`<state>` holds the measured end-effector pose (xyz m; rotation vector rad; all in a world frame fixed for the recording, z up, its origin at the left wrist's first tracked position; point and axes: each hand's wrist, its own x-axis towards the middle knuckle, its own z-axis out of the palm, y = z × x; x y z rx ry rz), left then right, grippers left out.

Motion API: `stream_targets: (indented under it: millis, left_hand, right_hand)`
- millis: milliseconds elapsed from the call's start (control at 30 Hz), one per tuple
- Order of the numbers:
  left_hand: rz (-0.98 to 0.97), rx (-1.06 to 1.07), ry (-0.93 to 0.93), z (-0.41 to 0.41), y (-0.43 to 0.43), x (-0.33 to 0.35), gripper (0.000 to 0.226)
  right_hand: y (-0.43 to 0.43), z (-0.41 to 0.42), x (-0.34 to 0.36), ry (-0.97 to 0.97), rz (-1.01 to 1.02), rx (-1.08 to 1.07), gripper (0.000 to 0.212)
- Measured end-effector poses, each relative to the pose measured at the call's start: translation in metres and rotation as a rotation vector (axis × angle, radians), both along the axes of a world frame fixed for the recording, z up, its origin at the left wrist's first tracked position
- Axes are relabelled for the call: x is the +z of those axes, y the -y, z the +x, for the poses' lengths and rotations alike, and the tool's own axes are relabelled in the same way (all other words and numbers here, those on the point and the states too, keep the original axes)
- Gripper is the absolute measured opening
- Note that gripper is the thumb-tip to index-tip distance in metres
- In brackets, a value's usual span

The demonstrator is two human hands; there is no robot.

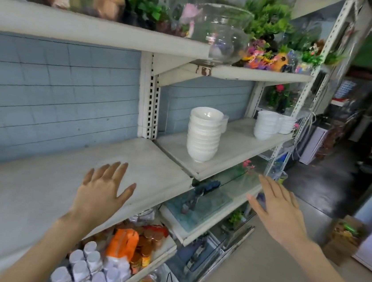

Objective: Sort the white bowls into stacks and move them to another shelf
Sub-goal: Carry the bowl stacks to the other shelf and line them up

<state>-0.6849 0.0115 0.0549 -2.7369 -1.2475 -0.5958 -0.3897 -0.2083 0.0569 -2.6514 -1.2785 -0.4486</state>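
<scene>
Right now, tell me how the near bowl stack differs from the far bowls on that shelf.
The near stack is one tall column, standing close to the shelf's front edge; the far bowls form lower stacks set side by side at the back right end. The near stack's top bowl shows its open inside; the far bowls show mostly their sides. Both are white, upright, and on the same shelf, untouched by either hand.

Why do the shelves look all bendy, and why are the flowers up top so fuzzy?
In the head view, the wide-angle lens curves the pale metal shelves toward the edges. The plastic plants and flowers along the top are smeared by blur, and so is the clear glass fishbowl. The tall stack of white bowls near the middle stays fairly sharp. Both open hands, left and right, look slightly soft.
</scene>
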Motion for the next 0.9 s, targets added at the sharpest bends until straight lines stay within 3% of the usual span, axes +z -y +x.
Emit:
stream_targets:
  millis: [233, 400, 500, 633, 900]
  left_hand:
    - [-0.017, -0.067, 0.019, 0.098, -0.022, -0.006, 0.078]
    - [-0.029, -0.062, -0.016, 0.155, -0.051, -0.011, 0.074]
    - [-0.057, -0.054, -0.023, 0.186, -0.067, -0.013, 0.073]
    - [-0.11, -0.006, 0.045, 0.222, -0.079, -0.017, 0.053]
    - [-0.132, 0.145, 0.011, 0.264, -0.085, -0.025, 0.053]
  right_hand:
    - [-0.006, 0.084, -0.013, -0.051, 0.03, -0.061, 0.097]
    - [-0.031, 0.14, -0.014, -0.035, 0.065, -0.068, 0.078]
    - [-0.055, 0.175, -0.012, -0.024, 0.022, -0.061, 0.088]
    - [-0.083, 0.219, -0.015, 0.016, 0.022, -0.039, 0.095]
    - [-0.115, 0.294, -0.026, 0.043, 0.089, 0.071, 0.072]
